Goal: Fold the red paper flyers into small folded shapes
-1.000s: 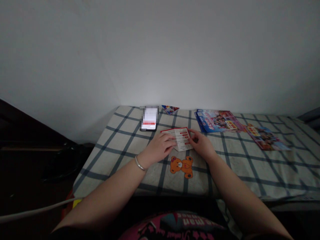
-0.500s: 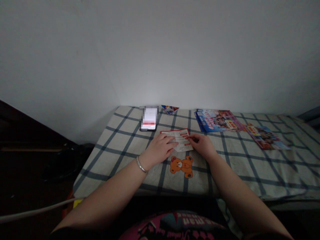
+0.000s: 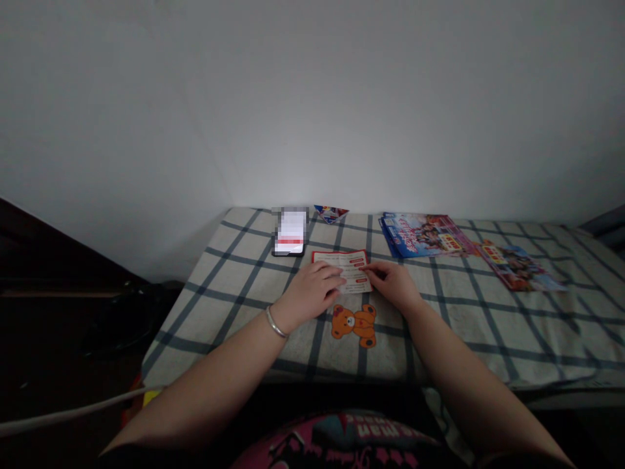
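Observation:
A small white leaflet with a red border (image 3: 347,264) lies on the checked tablecloth (image 3: 234,286), just beyond an orange teddy-bear print (image 3: 355,324). My left hand (image 3: 312,290) rests flat on the leaflet's left part, fingers stretched and pressing it down. From the right, my right hand (image 3: 393,281) reaches in, its fingertips on the leaflet's right edge with fingers curled against the paper. A silver bangle (image 3: 273,322) sits on my left wrist.
A phone with a lit screen (image 3: 290,232) lies beyond the leaflet. A small folded colourful paper (image 3: 331,212) sits at the wall. Blue flyers (image 3: 422,234) and another flyer (image 3: 520,267) lie at the right. The table's left edge drops into a dark area.
The leaflet has been turned and flattened, lying squarer to the table edge. Both hands shifted slightly toward the wall with it.

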Demonstrator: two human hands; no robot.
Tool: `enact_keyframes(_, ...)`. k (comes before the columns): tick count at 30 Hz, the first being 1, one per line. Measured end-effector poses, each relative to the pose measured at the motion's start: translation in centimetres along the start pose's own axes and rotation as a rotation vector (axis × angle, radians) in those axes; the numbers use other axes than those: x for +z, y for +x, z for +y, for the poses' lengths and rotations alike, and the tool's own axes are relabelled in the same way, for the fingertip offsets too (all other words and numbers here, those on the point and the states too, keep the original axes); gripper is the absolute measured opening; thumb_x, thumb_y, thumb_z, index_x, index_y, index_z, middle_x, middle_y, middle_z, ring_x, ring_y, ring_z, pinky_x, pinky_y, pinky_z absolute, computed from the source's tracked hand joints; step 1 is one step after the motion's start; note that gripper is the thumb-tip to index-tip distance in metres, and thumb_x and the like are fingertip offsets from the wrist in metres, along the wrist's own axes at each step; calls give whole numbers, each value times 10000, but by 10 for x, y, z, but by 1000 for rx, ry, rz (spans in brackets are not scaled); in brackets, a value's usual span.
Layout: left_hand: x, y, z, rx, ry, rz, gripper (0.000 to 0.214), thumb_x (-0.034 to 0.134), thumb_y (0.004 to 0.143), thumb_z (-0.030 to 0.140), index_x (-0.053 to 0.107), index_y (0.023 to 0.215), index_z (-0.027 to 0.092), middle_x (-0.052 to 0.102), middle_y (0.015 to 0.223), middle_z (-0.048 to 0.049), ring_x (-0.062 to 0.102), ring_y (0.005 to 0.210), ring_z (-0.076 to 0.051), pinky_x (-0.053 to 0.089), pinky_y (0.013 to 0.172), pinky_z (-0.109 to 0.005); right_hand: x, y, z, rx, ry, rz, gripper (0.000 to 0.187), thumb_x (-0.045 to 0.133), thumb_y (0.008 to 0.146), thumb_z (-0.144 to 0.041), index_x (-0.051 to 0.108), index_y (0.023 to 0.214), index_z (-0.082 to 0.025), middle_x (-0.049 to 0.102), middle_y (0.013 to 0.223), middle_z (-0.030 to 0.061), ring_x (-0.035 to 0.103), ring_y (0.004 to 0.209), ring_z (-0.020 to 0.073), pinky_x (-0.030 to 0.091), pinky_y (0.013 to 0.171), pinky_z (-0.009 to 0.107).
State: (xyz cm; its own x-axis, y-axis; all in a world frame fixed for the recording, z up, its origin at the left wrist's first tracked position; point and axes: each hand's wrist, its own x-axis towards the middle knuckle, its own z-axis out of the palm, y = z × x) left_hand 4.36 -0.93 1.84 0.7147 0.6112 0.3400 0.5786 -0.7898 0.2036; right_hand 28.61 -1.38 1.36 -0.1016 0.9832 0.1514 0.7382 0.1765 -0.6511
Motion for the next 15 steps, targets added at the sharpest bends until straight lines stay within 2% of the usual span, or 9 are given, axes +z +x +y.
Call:
enact_keyframes(5, 5, -3, -6, -52, 59, 44, 343, 553, 920, 278, 607, 1255, 228, 572, 1337, -56, 437, 1289, -264, 387, 1086, -469, -3, 0, 1, -145, -101, 24, 305, 541, 799, -140, 745, 999, -246, 737, 903, 36, 647, 809, 181, 510, 758, 319)
enact_keyframes(10, 11, -3, -12, -49, 30, 26, 366, 516, 931, 223, 560, 1292, 186, 538, 1381, -79, 438, 1320, -232, 369, 1116, -432, -5, 2, 5, -354, -128, 28, 185, 618, 836, -207, 748, 960, -249, 714, 914, 48, 617, 874, 197, 493, 833, 357)
enact_keyframes(15, 7, 0, -13, -77, -30, 29, 399, 536, 903, 203, 529, 1299, 156, 563, 1348, -106, 487, 1284, -227, 399, 1095, -438, -7, 2, 4, -448, -155, 48, 161, 642, 846, -225, 761, 924, -299, 696, 1057, 42, 578, 1006, 220, 458, 938, 413)
